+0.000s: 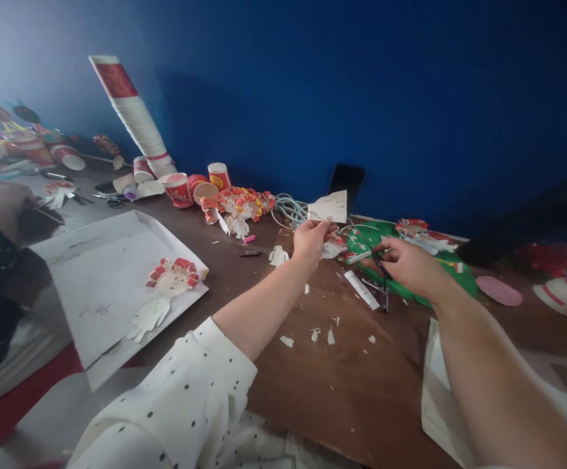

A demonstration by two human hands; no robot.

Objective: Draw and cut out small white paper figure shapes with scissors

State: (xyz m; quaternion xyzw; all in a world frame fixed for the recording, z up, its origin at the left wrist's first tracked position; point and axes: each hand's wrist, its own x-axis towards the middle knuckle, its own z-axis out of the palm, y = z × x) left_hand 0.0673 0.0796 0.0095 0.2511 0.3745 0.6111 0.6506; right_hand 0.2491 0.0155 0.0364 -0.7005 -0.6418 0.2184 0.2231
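Note:
My left hand (312,242) pinches a piece of white paper (331,207) with a slit edge, raised over the back of the table. To its right, my right hand (405,262) has its fingers closed around dark-handled scissors (379,260); part of them is hidden by the fingers. Close to those fingertips is a white marker (360,256) with a green end. Beneath the right hand lies a green round sheet (439,277) with paper scraps on it. A white strip-like tube (362,290) rests on the brown table (322,391). A white paper cutout (278,256) lies left of my left wrist.
Paper scraps (331,336) dot the tabletop. At left, a white box lid (97,280) bears a red-and-white paper craft (173,277). Red cups (178,189) and a tall leaning cup stack (137,124) stand along the blue wall. A phone (346,182) leans there. A co-worker's hand (2,202) is far left.

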